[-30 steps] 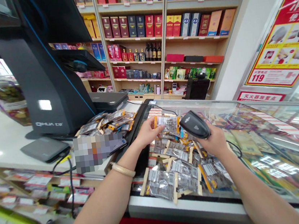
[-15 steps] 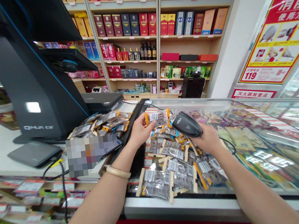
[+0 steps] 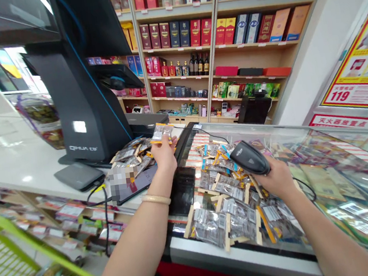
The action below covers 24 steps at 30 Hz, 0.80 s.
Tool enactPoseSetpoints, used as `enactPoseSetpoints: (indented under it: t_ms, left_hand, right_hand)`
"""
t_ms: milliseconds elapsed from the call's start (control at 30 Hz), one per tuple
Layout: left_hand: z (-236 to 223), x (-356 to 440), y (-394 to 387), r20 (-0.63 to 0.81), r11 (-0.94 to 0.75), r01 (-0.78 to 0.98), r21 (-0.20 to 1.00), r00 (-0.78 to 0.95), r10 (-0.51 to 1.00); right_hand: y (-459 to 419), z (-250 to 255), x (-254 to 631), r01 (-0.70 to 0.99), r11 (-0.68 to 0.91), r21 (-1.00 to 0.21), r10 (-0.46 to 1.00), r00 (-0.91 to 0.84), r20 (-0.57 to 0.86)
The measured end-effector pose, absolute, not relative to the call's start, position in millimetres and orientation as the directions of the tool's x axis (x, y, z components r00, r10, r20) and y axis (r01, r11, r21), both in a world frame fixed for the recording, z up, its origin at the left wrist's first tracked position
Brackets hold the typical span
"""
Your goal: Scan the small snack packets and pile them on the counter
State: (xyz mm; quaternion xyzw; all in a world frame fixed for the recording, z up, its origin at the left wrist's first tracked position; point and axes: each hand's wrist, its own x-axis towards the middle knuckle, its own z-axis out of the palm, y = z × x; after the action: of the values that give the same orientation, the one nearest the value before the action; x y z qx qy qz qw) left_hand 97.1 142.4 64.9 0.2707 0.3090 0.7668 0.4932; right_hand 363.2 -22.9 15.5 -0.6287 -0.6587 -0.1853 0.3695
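Observation:
Pinched in my left hand (image 3: 165,154) is a small clear snack packet (image 3: 162,133) with orange ends, raised above a heap of similar packets (image 3: 127,156) by the register. My right hand (image 3: 278,178) is wrapped round a black barcode scanner (image 3: 250,157), whose head points left over the glass counter. Below the scanner lies a spread of snack packets (image 3: 232,190), some with cream ends, some with orange or blue. A dark tablet-like panel (image 3: 183,189) lies beside my left forearm, which wears a bangle (image 3: 156,199).
A black register stand (image 3: 82,101) rises at left, with a flat grey box (image 3: 78,174) and a phone (image 3: 138,186) near its base. A green basket (image 3: 66,269) holding packets is at lower left. Shelves of boxed bottles (image 3: 174,35) line the back wall.
My left hand has carried the packet leftward from above the spread to over the heap by the register. The right hand still holds the scanner. The view has turned left.

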Motion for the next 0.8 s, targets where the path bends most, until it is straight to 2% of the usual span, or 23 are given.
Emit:
enactPoseSetpoints:
  t_ms: [167,267,333,433,500,533,600,667,733,800]
  left_hand:
    - [66.0,80.5,158.1,-0.004,-0.349,-0.69,0.634,-0.454,0.891]
    - [63.9,80.9,158.0,-0.005,-0.325,-0.692,0.644,-0.429,0.903]
    - [62.8,84.2,153.8,0.032,-0.275,-0.668,0.691,-0.351,0.936]
    - [60.4,93.9,141.2,0.162,-0.205,-0.471,0.858,-0.13,0.978]
    - [57.0,103.6,129.0,0.3,-0.273,-0.217,0.937,0.098,0.949]
    - [54.6,109.0,122.3,0.361,-0.349,-0.09,0.933,0.239,0.902]
    - [48.8,119.5,109.0,0.413,-0.526,0.08,0.847,0.524,0.745]
    - [42.4,127.8,98.1,0.366,-0.661,0.144,0.736,0.737,0.568]
    - [36.8,133.2,91.1,0.286,-0.747,0.176,0.641,0.848,0.445]
    - [32.9,136.1,88.0,0.223,-0.8,0.219,0.558,0.889,0.4]
  right_hand:
    - [-22.9,14.6,363.2,0.971,0.125,-0.204,0.691,0.062,0.72]
    - [-23.5,16.2,361.7,0.966,0.132,-0.221,0.685,0.072,0.725]
    - [-23.9,17.8,360.4,0.961,0.139,-0.237,0.681,0.082,0.728]
    - [-24.5,20.3,358.2,0.958,0.144,-0.247,0.675,0.088,0.732]
    - [-25.1,21.9,356.7,0.957,0.147,-0.248,0.678,0.085,0.73]
    - [-25.3,22.7,355.8,0.958,0.145,-0.249,0.68,0.087,0.728]
    - [-25.8,24.1,354.4,0.959,0.127,-0.253,0.684,0.1,0.723]
    - [-25.9,25.3,353.5,0.959,0.123,-0.256,0.692,0.102,0.715]
    - [-25.6,25.8,353.5,0.956,0.134,-0.263,0.695,0.098,0.712]
    - [-25.0,25.6,354.2,0.951,0.146,-0.272,0.692,0.098,0.715]
